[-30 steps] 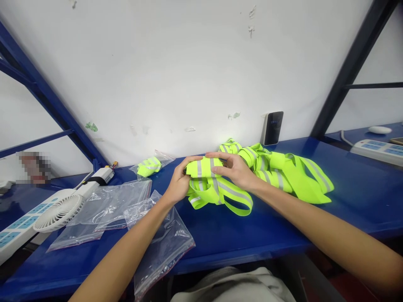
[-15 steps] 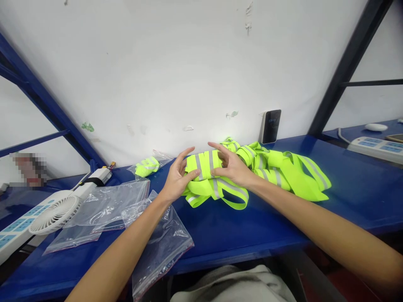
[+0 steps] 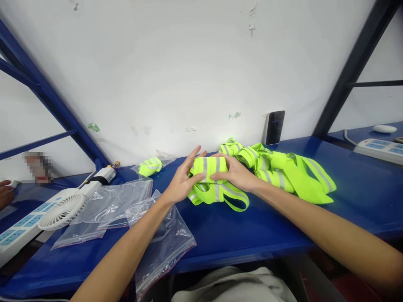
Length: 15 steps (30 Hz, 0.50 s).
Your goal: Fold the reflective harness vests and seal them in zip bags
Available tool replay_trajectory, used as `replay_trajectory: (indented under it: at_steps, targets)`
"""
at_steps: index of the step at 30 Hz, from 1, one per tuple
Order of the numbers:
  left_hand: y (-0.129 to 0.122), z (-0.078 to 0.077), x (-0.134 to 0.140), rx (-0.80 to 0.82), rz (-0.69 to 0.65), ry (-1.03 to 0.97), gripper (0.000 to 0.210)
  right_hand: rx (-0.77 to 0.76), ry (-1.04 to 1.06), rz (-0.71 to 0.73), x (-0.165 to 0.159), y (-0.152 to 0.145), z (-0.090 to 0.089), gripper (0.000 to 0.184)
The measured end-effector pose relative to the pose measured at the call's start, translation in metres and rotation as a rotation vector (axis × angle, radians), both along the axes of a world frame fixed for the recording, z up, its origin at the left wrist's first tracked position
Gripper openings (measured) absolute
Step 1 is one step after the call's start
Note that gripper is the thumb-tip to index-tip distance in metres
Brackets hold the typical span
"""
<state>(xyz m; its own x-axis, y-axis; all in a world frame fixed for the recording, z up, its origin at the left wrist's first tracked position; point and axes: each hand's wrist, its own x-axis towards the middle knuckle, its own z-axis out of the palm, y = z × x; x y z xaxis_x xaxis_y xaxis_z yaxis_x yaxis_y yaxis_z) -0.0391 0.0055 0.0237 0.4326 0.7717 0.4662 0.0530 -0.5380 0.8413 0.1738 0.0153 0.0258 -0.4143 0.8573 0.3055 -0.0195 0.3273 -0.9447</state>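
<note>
Between my two hands is a folded bundle of neon-yellow reflective strap with silver stripes. My left hand grips its left end, thumb across the front. My right hand closes on the right end, its thumb on the front too and its fingers behind, partly hidden. Below the bundle, a loose loop of the same strap rests on the blue table. More reflective straps lie in a tangled heap to the right of my right hand.
Clear zip bags lie by my left forearm. Behind them is a bag holding a folded yellow strap. A white fan and power strip are at left. A phone-like device leans on the wall. Another person's hand shows far left.
My fingers have closed in around the folded strap, which looks more compact. The view has shifted slightly, and another person's hand has come into sight at the far left.
</note>
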Motion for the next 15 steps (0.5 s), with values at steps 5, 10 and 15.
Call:
replay_trajectory:
  at_steps: [5, 10, 15]
  targets:
    - [-0.001, -0.002, 0.003, 0.076, 0.013, 0.048, 0.08, -0.016, 0.08, -0.04, -0.003, 0.0, 0.003, 0.05]
    - [0.004, -0.006, 0.003, 0.079, 0.101, 0.008, 0.088, -0.033, 0.306, -0.172, 0.004, 0.01, 0.006, 0.044]
    - [0.018, -0.006, 0.001, -0.106, 0.36, -0.225, 0.034, -0.214, 0.431, -0.197, 0.014, 0.013, 0.02, 0.04]
